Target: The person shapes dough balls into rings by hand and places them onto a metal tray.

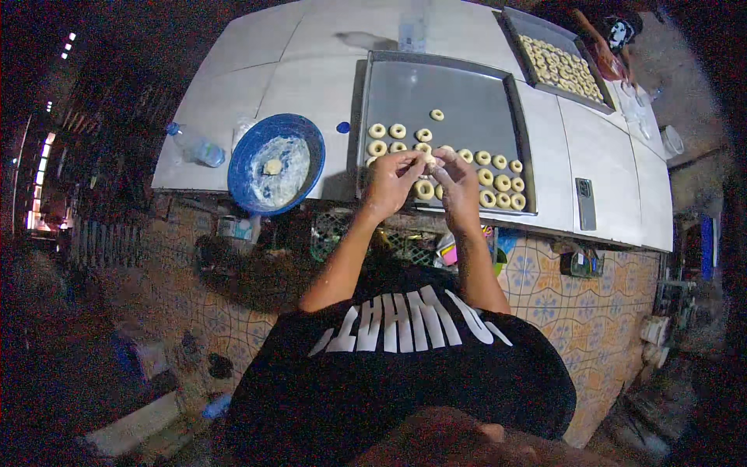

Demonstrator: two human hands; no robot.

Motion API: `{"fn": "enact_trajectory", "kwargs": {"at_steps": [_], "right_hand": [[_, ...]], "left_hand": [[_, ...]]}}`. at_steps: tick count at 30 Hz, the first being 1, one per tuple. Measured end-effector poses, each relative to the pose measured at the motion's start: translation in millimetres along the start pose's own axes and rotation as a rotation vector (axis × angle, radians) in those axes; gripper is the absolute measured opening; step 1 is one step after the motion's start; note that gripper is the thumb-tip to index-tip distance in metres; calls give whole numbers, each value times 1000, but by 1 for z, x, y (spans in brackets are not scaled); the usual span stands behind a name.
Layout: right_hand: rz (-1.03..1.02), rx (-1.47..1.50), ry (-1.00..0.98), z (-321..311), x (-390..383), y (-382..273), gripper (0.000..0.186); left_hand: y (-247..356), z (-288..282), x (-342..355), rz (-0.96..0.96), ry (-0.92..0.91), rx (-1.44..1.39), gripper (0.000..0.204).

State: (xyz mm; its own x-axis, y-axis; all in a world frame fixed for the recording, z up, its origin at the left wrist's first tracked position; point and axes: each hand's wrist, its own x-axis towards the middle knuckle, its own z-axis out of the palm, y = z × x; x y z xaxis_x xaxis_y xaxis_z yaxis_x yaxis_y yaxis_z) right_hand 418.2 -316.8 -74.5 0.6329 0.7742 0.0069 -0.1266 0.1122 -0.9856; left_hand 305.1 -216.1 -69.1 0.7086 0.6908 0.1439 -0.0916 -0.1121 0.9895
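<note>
My left hand (391,184) and my right hand (459,187) meet over the near part of a large metal baking tray (436,74). Pinched between their fingertips is a small pale piece of dough (429,160), mostly covered by the fingers, so its shape is hard to make out. Rings of raw dough (488,198) lie in rows on the near half of the tray, some hidden under my hands. One dough ring (437,115) sits apart, farther back. To the left, a blue basin (243,159) holds white flour with a lump of dough (272,166) on it.
A plastic bottle (201,148) lies left of the basin, and a blue cap (343,127) is between basin and tray. At the far right stands a second tray (537,76) full of dough rings, with another person's arm (595,35) beside it. A phone (585,204) rests near the table's front edge.
</note>
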Motion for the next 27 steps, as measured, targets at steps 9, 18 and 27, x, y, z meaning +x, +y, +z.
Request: {"fn": "enact_trajectory", "kwargs": {"at_steps": [9, 18, 27], "right_hand": [[22, -43, 5, -1, 8, 14, 27], [7, -59, -67, -13, 14, 19, 36], [-201, -365, -168, -70, 64, 60, 48]], "left_hand": [[-13, -2, -4, 16, 92, 265, 28], [-41, 4, 1, -97, 70, 139, 33], [-54, 23, 23, -179, -29, -231, 33]]}}
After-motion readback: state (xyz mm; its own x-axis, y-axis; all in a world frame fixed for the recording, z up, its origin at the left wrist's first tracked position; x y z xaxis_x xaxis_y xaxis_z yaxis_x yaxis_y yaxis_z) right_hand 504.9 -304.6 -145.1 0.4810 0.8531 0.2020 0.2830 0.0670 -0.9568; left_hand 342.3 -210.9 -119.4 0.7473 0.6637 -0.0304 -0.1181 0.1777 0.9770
